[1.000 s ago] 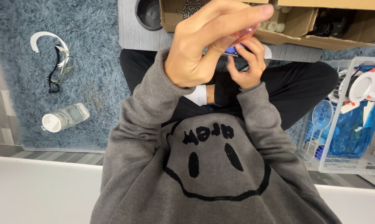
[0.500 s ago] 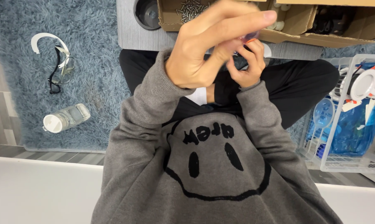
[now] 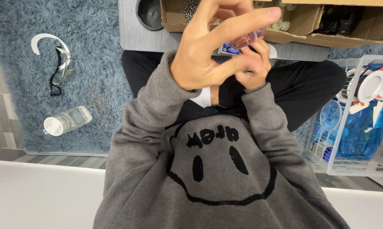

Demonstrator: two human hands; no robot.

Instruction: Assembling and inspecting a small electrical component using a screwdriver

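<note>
Both hands are raised close to the camera above my crossed legs. My left hand (image 3: 208, 55) comes out of a grey sleeve, with the index finger stretched over a small translucent pink piece (image 3: 247, 40) and the thumb curled beneath. My right hand (image 3: 254, 70) sits just behind and below it, fingers closed around a small blue and white part (image 3: 231, 48) joined to the pink piece. My left hand hides most of this object.
Safety glasses (image 3: 58, 73), a white curved band (image 3: 47, 39) and a clear bottle with a white cap (image 3: 66, 121) lie on the blue shaggy rug at left. A cardboard box (image 3: 310, 34) with screws stands ahead, and a white wire basket (image 3: 327, 161) with blue bags is at right.
My left index finger has stretched further right, and the pink piece shows more beneath it. Both hands stay together in the same place.
</note>
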